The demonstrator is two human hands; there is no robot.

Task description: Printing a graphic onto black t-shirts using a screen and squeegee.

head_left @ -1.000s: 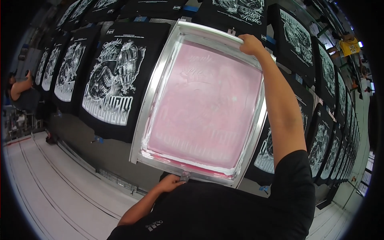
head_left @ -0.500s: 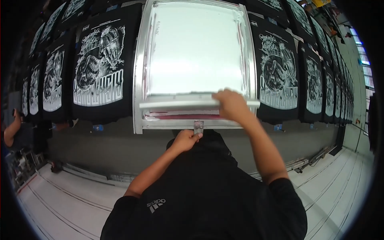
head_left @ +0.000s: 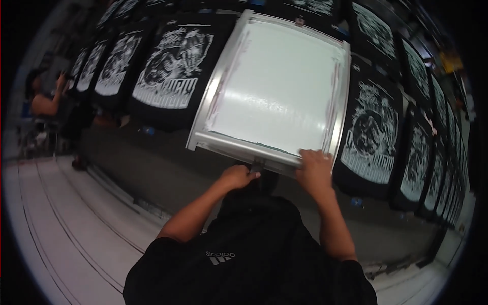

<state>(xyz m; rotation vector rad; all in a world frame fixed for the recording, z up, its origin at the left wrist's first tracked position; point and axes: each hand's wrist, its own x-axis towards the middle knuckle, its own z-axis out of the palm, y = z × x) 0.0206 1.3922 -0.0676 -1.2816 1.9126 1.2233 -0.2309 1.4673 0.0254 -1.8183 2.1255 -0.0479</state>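
Note:
A screen-printing frame [head_left: 213, 86] of bare metal, its mesh [head_left: 277, 86] covered by a pale whitish-green area, stands in front of me, turned slightly. Across its near end lies a squeegee [head_left: 249, 148], a long silvery bar. My right hand [head_left: 315, 170] is closed over the bar's right end, fingertips at the mesh's near edge. Below the middle of the near rail, my left hand [head_left: 238, 177] grips a small metal bracket [head_left: 257, 165], thumb on top. Whatever lies under the screen is hidden.
Black T-shirts with white prints lie flat in rows to the left [head_left: 170, 68] and right [head_left: 371, 132], close beside the frame. Another person [head_left: 46, 101] is at the far left. Below the table edge are a dark side panel [head_left: 152, 168] and pale floor [head_left: 61, 218].
The squeegee has come nearer, down to the near rail, with my right hand on it. The view has turned, so the frame looks tilted. My left hand keeps its grip on the bracket.

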